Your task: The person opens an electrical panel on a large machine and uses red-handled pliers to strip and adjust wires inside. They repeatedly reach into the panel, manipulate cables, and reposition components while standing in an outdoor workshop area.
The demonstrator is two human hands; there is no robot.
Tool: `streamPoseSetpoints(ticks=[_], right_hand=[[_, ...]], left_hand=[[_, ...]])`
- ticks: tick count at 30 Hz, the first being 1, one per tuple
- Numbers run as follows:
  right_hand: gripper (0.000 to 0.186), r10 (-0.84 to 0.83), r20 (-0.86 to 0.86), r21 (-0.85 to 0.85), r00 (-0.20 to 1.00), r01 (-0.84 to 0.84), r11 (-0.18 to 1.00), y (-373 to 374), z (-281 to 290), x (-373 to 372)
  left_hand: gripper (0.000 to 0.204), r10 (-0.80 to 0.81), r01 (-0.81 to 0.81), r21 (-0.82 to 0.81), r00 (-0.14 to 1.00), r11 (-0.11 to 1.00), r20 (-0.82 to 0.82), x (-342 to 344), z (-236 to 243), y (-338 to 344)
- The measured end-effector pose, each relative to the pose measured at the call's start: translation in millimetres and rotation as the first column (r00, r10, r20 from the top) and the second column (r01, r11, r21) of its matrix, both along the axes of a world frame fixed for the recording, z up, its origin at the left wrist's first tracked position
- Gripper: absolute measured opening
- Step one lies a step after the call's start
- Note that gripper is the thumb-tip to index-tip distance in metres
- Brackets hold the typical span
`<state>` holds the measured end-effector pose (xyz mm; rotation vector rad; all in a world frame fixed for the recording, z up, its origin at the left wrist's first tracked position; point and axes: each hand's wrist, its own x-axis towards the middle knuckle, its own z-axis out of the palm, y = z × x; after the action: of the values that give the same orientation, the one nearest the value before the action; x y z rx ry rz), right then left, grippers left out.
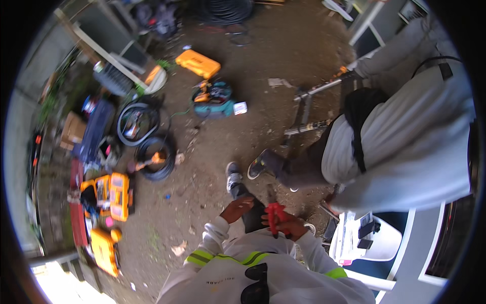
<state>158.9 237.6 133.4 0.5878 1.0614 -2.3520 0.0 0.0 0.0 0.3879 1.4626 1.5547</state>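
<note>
Right hand: right hand [289, 224] clamped on a red plastic-handled tool [274, 217], held low in front of the body, over the bare dirt ground [217, 152].
Left hand: left hand [237, 208] apart, fingers loose, empty, just beside the tool, not touching it.
Progress: looks early; tool gripped, not applied to anything visible.
Left to do: cannot tell from here.
Ground: yellow tool cases [114, 195] at left edge, black coiled cables [154, 157], teal tool bag [212, 99].
Nearby: another person's grey sleeve [405, 142] at right, bent over a metal frame [314, 109].
</note>
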Motion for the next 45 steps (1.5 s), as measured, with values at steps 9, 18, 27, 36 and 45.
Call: streamPoseSetpoints(ticks=[9, 18, 27, 36, 45], right_hand=[[0.049, -0.075, 0.086, 0.38, 0.994, 0.037, 0.924, 44.8, 16.9, -250.3], [0.035, -0.308, 0.062, 0.435, 0.949, 0.252, 0.864, 155.8, 41.6, -438.4], [0.059, -0.645, 0.185, 0.274, 0.741, 0.592, 0.758, 269.2, 66.6, -548.7], [0.058, -0.859, 0.097, 0.39, 0.503, 0.775, 0.498, 439.8, 37.9, -590.3], [0.054, -0.995, -0.08, 0.294, 0.056, 0.955, 0.03, 716.5, 37.7, -659.3]], left_hand=[[0.041, -0.672, 0.389, -0.921, 0.684, 0.008, 0.283, -233.9, -121.9, -196.8], [0.016, 0.644, -0.262, -0.589, 0.334, 0.765, 0.688, -385.0, -35.6, -216.2], [0.031, -0.678, 0.333, -0.848, 0.734, 0.413, -0.042, -596.4, -71.3, 23.5], [0.007, -0.236, 0.123, -0.636, 0.967, 0.762, -0.096, -966.5, -86.3, 467.7], [0.019, -0.554, 0.325, -0.45, 0.448, 0.832, -0.702, -983.9, 0.9, 992.7]])
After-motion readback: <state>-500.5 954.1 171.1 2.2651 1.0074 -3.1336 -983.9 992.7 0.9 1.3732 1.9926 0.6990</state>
